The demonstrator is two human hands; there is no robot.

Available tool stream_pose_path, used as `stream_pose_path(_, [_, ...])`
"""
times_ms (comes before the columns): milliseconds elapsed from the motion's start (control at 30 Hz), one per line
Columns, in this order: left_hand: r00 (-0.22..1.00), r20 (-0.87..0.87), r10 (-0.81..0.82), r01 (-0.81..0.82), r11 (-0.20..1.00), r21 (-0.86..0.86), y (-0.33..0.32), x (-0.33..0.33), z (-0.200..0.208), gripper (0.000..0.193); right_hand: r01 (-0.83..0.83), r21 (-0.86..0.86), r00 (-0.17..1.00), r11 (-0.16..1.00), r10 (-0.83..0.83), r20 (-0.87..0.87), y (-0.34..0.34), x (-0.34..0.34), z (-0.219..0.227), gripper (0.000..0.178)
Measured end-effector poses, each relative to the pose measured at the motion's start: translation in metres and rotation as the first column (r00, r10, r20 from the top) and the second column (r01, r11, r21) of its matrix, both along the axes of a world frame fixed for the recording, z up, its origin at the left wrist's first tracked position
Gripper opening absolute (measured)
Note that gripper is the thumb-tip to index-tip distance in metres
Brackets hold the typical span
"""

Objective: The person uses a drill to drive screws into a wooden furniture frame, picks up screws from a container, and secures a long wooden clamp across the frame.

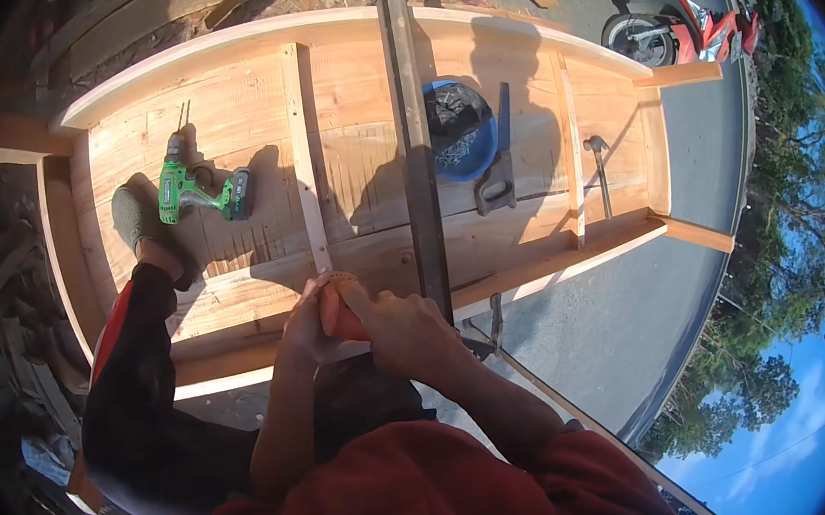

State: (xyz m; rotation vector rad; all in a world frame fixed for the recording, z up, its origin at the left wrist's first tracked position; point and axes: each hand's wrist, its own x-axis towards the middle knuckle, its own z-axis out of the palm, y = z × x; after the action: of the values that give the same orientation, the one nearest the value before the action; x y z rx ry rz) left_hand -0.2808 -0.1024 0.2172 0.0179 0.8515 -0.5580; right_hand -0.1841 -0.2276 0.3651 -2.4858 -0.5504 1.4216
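Observation:
Both hands come together above the near edge of a large wooden frame (357, 112) with a boarded panel. My left hand (305, 324) is wrapped round a small orange-red object (338, 318), whose kind I cannot make out. From the other side my right hand (412, 333) grips the same object, its fingers bent against the top. A narrow wooden crosspiece (304, 158) runs away from just beyond my hands. On the boards to the left lies a green cordless drill (193, 192) with a long bit, beside my shoe (134, 214).
A dark metal beam (411, 127) crosses above the frame. Right of it sit a blue basin (482, 155) with small loose pieces, a handsaw (498, 188) and a hammer (601, 172). A clamp (496, 321) hangs at the near edge. A red motorcycle (686, 33) stands on the road.

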Motion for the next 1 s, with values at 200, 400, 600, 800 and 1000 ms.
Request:
stream_pose_path(200, [0.157, -0.275, -0.948, 0.295, -0.221, 0.93, -0.044, 0.153, 0.041, 0.038, 0.726, 0.173, 0.661, 0.666, -0.745, 0.09, -0.103, -0.1, 0.003, 0.074])
stream_pose_path(400, [-0.216, -0.117, -0.969, -0.613, 0.041, 0.789, -0.185, 0.263, -0.111, 0.014, 0.99, -0.073, 0.078, 0.118, -0.907, -0.413, -0.135, -0.201, -0.014, 0.088])
stream_pose_path(600, [-0.417, -0.531, -0.738, -0.847, 0.105, 0.521, -0.211, 0.288, -0.176, 0.023, 0.997, 0.032, 0.077, 0.071, -0.83, -0.553, -0.14, -0.259, -0.04, 0.091])
stream_pose_path(800, [-0.423, -0.601, -0.678, -0.839, 0.044, 0.542, -0.232, 0.287, -0.18, 0.024, 0.985, 0.102, 0.172, 0.139, -0.804, -0.569, -0.145, -0.265, -0.054, 0.095])
stream_pose_path(1000, [-0.465, -0.691, -0.554, -0.868, 0.13, 0.479, -0.242, 0.289, -0.182, 0.019, 0.981, 0.032, 0.174, 0.192, -0.792, -0.585, -0.15, -0.265, -0.056, 0.094])
